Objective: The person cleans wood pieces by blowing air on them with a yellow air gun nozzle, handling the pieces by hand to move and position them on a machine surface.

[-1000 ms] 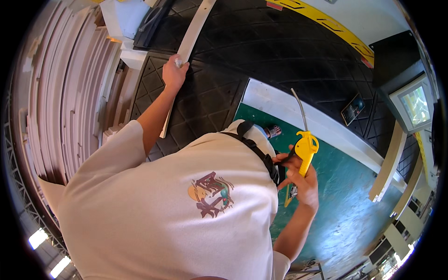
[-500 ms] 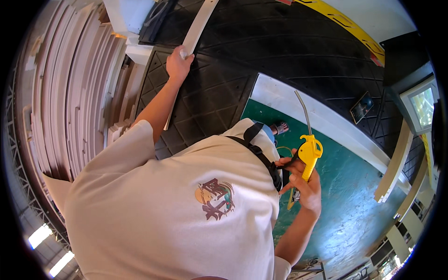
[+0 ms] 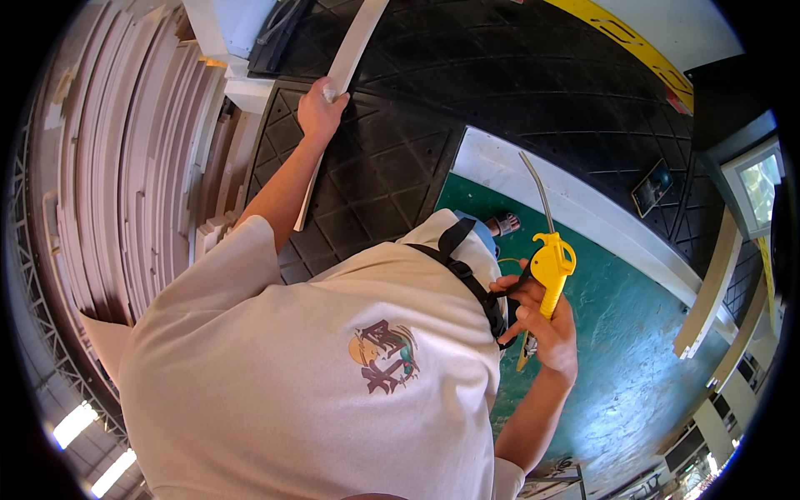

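My left hand (image 3: 320, 113) is closed around a long, pale flat strip (image 3: 360, 37), which looks like wood. The strip slants across the black grooved tabletop (image 3: 392, 158), its near end under my forearm. On the right, my right hand (image 3: 546, 321) grips a yellow air blow gun (image 3: 552, 265) by its handle. The gun's thin, bent metal nozzle (image 3: 537, 187) points up and away over the table's white edge. A yellow hose hangs below the grip, partly hidden by my fingers.
Long pale boards (image 3: 125, 167) are stacked at the left. A yellow slotted rail (image 3: 621, 33) runs along the far right. A dark flat device, perhaps a phone (image 3: 652, 188), lies on the black surface. Beneath is green floor (image 3: 617, 358); a pale beam (image 3: 708, 287) stands at right.
The view has shifted slightly. My left hand keeps its hold on the strip, and my right hand keeps the blow gun, its nozzle tip a little farther up and left.
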`<state>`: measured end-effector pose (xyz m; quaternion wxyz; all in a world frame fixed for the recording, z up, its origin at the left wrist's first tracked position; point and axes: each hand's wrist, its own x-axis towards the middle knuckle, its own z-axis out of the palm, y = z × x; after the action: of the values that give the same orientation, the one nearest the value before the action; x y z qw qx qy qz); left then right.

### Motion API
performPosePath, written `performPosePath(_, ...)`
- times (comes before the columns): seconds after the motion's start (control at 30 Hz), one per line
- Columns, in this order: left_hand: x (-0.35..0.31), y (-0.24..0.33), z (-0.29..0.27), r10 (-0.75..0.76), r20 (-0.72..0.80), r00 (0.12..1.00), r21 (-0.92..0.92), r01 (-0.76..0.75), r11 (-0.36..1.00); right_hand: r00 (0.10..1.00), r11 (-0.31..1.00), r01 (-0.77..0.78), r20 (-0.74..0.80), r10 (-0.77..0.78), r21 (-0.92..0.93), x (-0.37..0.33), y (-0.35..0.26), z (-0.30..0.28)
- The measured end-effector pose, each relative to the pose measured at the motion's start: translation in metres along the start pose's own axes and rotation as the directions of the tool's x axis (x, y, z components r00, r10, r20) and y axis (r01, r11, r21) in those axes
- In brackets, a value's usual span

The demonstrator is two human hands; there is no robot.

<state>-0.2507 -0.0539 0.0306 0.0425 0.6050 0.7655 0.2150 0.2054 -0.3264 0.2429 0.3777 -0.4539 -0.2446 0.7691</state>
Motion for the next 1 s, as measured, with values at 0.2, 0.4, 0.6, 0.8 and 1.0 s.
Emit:
performPosePath(0.2,-0.001,0.007,0.000,-0.002,-0.005,1.000,-0.024,0.001,1.000,0.999,0.999,0.039,0.006,-0.039,0.005,0.013,-0.014,0.010)
performPosePath(0.4,-0.001,-0.005,0.005,-0.006,0.009,1.000,-0.014,0.007,1.000,0.984,0.985,0.166,-0.055,-0.169,-0.055,0.060,-0.063,0.049)
performPosePath(0.6,0.001,0.001,0.005,0.002,-0.017,1.000,-0.043,-0.003,0.999,0.882,0.896,0.440,-0.211,-0.421,0.054,0.113,-0.118,0.096)
performPosePath(0.8,0.000,0.003,0.005,-0.002,-0.022,1.000,-0.057,0.001,0.998,0.877,0.895,0.443,-0.230,-0.422,0.047,0.145,-0.142,0.104)
performPosePath(1.0,-0.002,-0.012,0.007,0.008,-0.032,0.999,-0.061,-0.010,0.998,0.877,0.894,0.445,-0.227,-0.423,0.052,0.138,-0.133,0.094)
